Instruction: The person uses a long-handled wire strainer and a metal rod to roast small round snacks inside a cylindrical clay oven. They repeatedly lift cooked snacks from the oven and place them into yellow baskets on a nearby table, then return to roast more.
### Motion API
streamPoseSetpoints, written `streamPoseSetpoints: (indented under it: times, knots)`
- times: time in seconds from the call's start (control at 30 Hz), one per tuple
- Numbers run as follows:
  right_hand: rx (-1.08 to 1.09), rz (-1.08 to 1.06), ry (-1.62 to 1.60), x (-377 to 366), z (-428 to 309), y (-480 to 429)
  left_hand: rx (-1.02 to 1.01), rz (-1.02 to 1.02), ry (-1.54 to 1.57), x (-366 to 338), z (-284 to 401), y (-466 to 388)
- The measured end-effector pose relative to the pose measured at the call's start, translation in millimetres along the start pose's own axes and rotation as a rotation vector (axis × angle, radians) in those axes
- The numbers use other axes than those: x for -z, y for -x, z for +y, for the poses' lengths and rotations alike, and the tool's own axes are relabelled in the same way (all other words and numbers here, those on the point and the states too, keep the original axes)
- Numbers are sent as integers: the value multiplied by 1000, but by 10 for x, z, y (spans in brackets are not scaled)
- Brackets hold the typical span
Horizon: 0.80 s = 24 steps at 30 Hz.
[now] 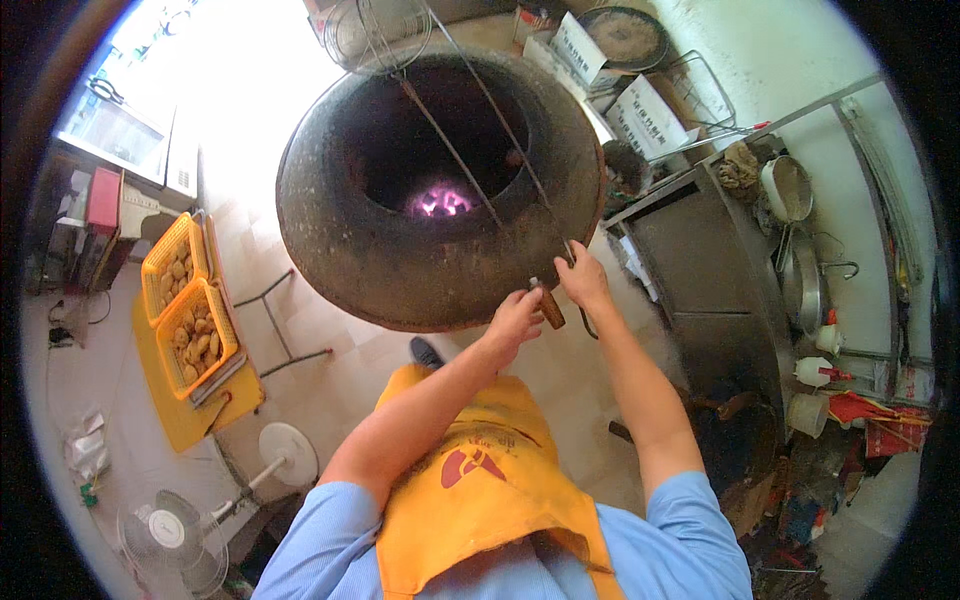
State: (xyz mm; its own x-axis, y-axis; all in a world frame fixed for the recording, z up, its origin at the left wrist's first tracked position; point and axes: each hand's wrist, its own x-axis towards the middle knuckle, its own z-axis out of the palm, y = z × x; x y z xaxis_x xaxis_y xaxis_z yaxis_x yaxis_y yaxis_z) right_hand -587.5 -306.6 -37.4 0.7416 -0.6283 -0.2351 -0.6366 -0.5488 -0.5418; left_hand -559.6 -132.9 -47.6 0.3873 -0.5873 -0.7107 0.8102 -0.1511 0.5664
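My left hand [516, 322] grips the wooden handle [551, 306] of a long metal tool, which appears to run up to a round wire basket [367, 34] beyond the far rim of a drum-shaped oven. In my right hand [583, 279] is a long thin metal rod [517, 142] with a curved lower end; it slants across the oven mouth, and its far tip is out of view. The large dark oven [450, 277] is uncovered, and coals [442, 202] glow pinkish-purple deep inside.
Two yellow plastic baskets [184, 382] of brown, rounded food pieces sit on a yellow-topped table [161, 397] at left. A fan [169, 529] stands below them. To the right are a metal cabinet [709, 262], hanging pans [804, 281] and cardboard boxes [649, 116].
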Motion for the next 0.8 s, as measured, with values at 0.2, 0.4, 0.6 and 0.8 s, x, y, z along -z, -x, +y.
streamPoseSetpoints:
  times: [0.2,0.4,0.6,0.8]
  knots:
    - [-89,-134,-283,-104,55,-272,71,-103,177,-102,129,-173]
    - [24,-348,-520,147,69,-295,-13,-77,326,123,368,306]
    - [9,-492,-793,889,40,-419,-240,181,360,6,606,696]
    - [54,-690,-890,1779,519,-926,-321,402,401,-979,727,1178]
